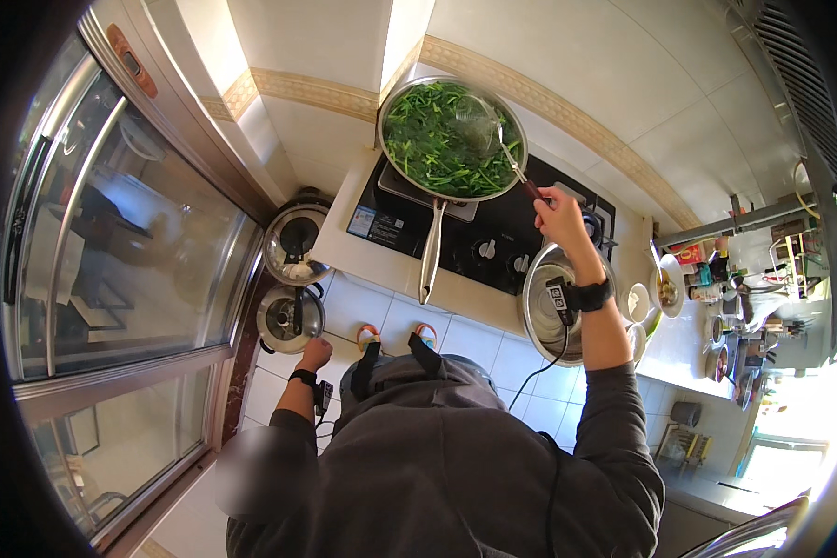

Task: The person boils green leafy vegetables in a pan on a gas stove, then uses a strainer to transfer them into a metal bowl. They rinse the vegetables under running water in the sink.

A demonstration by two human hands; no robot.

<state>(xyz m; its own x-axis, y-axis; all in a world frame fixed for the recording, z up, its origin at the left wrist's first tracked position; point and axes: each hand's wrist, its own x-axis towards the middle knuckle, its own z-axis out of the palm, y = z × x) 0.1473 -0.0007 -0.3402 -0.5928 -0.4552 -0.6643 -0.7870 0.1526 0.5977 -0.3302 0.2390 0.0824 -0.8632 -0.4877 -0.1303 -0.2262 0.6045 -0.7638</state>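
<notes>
Over the pan, right fingers are gripping the utensil, ideally turning greens gently from underneath; left fingers: can't tell.

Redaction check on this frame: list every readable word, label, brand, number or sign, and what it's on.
Nothing reads clearly.
Sticker on the stove: print too small.
Stove knobs: any marks too small.
Red package on the right: too small.
Right wrist device: black-and-white patterned squares, no legible text.
Pan, utensil: no lettering visible.
</notes>
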